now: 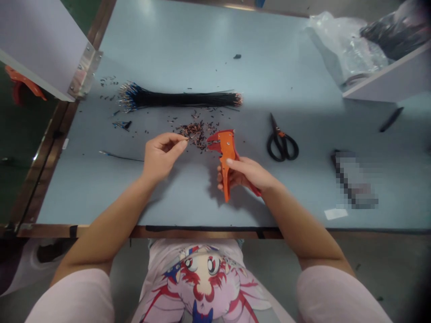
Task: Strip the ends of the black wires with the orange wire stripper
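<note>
Orange wire stripper [227, 150] in right hand [243, 172]

black-handled scissors [282, 143] on pale blue workbench [188, 54]; black wire bundle [178, 99] behind; clear plastic bag [346, 49] far right

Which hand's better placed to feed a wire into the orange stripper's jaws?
Left, most likely. The left hand pinches a thin wire close to the jaws of the orange wire stripper. The right hand is wrapped around the stripper's handles, so it's occupied.
</note>
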A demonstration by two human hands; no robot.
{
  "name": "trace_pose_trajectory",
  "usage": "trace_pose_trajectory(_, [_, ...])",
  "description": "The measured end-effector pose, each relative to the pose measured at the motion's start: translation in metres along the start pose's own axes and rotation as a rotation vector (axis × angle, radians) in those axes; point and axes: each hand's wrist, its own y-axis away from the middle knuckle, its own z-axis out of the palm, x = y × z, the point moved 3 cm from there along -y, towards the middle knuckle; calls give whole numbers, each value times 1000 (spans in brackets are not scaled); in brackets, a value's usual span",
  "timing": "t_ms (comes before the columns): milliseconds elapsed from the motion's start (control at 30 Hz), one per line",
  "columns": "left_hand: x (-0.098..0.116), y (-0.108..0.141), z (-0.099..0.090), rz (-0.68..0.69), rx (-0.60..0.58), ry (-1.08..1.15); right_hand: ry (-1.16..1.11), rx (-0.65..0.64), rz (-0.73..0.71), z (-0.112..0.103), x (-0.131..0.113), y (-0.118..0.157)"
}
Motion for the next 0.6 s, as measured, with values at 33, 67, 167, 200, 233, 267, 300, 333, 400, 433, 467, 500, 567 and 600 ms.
trace_pose_trajectory(33, [-1,0,1,-3,2,-2,-12,-12,9,1,2,-1])
trace_pose_trajectory(67, [-1,1,1,-3,1,-4,-27,-25,10,2,3,-2])
trace_pose_trajectory(167, [1,1,1,-1,-15,-2,-45,-65,-18,4,2,-2])
trace_pose_trajectory(200, [1,2,1,0,-19,-3,-36,-73,-33,5,2,-1])
trace_pose_trajectory(233, [2,2,1,6,-19,-6,-22,-79,-47,6,2,0])
trace_pose_trajectory(267, [3,3,1,19,-14,-12,-5,-83,-57,7,3,1])
trace_pose_trajectory(300, [3,4,1,40,-7,-19,12,-91,-64,8,3,1])
trace_pose_trajectory(333, [4,4,1,64,2,-25,25,-103,-69,9,5,2])
trace_pose_trajectory(400, [5,7,2,120,12,-43,27,-145,-72,11,7,1])
trace_pose_trajectory(433, [6,8,3,148,8,-52,17,-169,-76,11,8,1])
trace_pose_trajectory(467, [7,9,4,175,-5,-60,4,-191,-81,11,8,1])
trace_pose_trajectory(500, [8,10,5,199,-20,-66,-6,-209,-86,12,8,1])
trace_pose_trajectory(567, [10,11,6,241,-47,-66,-13,-241,-96,12,8,1])
trace_pose_trajectory(600, [10,12,7,253,-57,-62,-13,-255,-101,12,8,2])
